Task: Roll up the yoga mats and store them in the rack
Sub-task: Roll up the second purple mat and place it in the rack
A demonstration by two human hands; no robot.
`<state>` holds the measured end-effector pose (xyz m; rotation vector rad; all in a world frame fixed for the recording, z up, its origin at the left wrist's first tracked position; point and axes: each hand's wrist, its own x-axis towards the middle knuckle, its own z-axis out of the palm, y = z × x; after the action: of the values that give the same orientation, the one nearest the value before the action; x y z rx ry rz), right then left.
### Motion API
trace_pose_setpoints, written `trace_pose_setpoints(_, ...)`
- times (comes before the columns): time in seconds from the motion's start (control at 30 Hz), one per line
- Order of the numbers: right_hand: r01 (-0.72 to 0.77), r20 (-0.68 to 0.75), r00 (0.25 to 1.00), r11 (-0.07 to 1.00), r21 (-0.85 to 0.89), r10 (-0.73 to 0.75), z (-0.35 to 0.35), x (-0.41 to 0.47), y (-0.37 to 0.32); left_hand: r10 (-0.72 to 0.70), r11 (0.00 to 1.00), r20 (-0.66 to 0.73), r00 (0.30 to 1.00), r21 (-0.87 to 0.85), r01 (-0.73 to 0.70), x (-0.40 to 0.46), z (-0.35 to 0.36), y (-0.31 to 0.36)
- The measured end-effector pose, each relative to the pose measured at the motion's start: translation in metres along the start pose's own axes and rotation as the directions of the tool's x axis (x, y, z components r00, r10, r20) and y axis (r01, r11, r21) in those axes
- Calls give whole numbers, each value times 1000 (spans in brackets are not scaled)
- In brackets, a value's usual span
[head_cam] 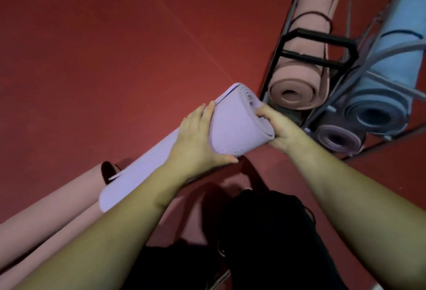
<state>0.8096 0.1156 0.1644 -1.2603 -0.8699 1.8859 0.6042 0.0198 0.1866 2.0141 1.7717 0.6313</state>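
We hold the rolled lilac yoga mat (221,128) with both hands. Our left hand (198,137) wraps the roll from its left side, palm against the outer layer, fingers reaching up along it and thumb tucked beneath near the lower edge. Our right hand (276,126) grips the spiral end of the roll, fingertips hooked over the rim into the coiled layers while the palm cups the end from below. Both hands are closed on the mat, neither one free. The mat is raised off the red floor (103,47) and tilted, its near end high by the rack and its far end slanting down toward the lower left, where a loose outer flap sticks out.

Just beside the held end stands the black metal rack (318,43), at the upper right of the floor. Its left compartment holds a rolled pink mat (297,87), end facing us, with a dark strap looped round it. The right compartment holds a rolled blue mat (380,96), and below that a smaller rolled purple mat (338,138), both showing their spiral ends.

At the lower left another pink mat (46,216) lies on the floor, partly under the lilac one. Dark clothing (265,232) fills the space between our forearms.
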Motion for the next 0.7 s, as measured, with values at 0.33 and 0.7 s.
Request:
trace_pose_setpoints(0.33, -294, -125, 936, 924, 244, 330, -90, 11, 111, 11, 969, 377, 926, 225, -103, 37, 143, -27)
trace_pose_setpoints(0.7, -541, -721, 558, 839, 58, 410, -207, -76, 210, 102, 902, 548, 830, 300, -309, 27, 239, -23)
